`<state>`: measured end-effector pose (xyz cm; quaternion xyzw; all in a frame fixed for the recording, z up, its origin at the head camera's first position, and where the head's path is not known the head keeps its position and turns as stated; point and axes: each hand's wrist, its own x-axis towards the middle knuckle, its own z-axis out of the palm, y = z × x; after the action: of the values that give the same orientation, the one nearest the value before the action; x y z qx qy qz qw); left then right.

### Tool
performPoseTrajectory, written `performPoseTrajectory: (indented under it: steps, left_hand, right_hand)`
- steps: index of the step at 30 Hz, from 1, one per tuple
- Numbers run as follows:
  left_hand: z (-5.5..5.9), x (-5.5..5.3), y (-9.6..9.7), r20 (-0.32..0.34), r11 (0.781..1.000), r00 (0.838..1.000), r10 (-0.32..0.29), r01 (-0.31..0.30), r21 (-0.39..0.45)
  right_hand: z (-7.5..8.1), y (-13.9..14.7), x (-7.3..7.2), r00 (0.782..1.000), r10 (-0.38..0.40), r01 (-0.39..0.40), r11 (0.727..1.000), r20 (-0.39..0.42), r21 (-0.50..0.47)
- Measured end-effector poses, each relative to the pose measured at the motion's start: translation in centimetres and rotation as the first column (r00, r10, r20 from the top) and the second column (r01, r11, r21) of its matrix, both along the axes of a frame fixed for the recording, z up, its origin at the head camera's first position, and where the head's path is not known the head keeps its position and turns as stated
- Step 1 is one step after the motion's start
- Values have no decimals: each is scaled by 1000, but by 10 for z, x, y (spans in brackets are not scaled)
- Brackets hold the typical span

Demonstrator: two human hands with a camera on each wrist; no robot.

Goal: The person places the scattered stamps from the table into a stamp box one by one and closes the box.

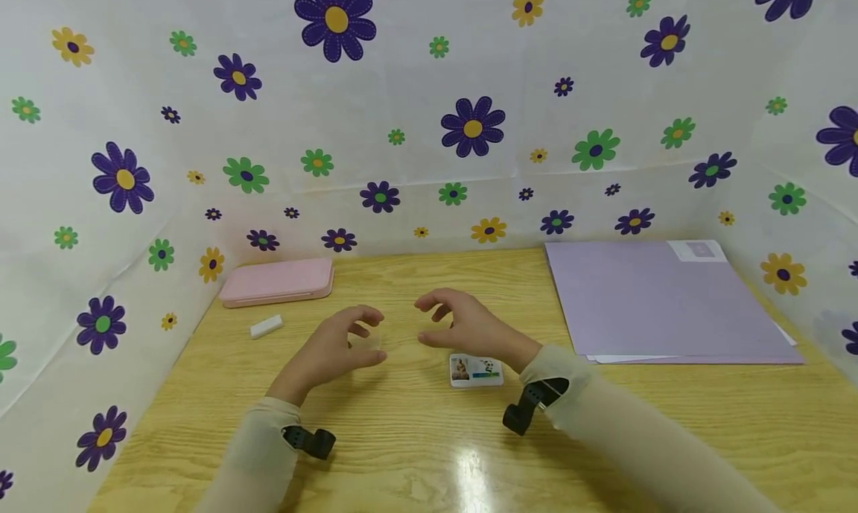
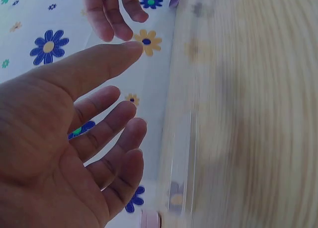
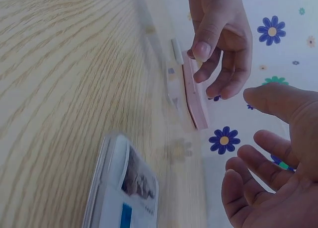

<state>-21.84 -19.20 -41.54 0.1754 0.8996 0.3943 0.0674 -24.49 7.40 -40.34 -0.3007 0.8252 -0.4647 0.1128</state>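
My left hand (image 1: 338, 343) is held above the table with loosely bent fingers and nothing in its grasp. A clear plastic piece (image 2: 180, 163), perhaps a lid or shallow box, lies on the table by it; in the head view it is barely visible. Facing it across a gap, my right hand (image 1: 462, 323) also hovers with relaxed fingers, holding nothing. Just below the right hand sits a small white flat case (image 1: 476, 370) with printed pictures on top. In the right wrist view this case (image 3: 130, 188) lies flat on the wood, apart from the fingers.
A pink case (image 1: 278, 282) lies at the back left of the wooden table (image 1: 389, 438). In front of it is a small white block (image 1: 267, 326), like an eraser. Purple folders (image 1: 663, 304) with white sheets beneath lie at the right. Flower-patterned cloth (image 1: 402, 74) encloses the table.
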Motion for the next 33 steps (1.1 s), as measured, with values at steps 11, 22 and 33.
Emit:
performPoseTrajectory:
  steps: [11,22,33]
  left_hand:
    - [2,-7,-23,-13,995,998,60,-60,-81]
    - [-5,-15,-47,38,993,996,77,-73,-91]
    - [-8,-19,-59,81,991,995,57,-47,-124]
  right_hand:
    - [3,-26,-3,1000,5,-6,999,20,37]
    - [-8,-51,-11,998,-14,9,997,57,82]
    - [-15,-73,-17,999,-6,0,991,48,131]
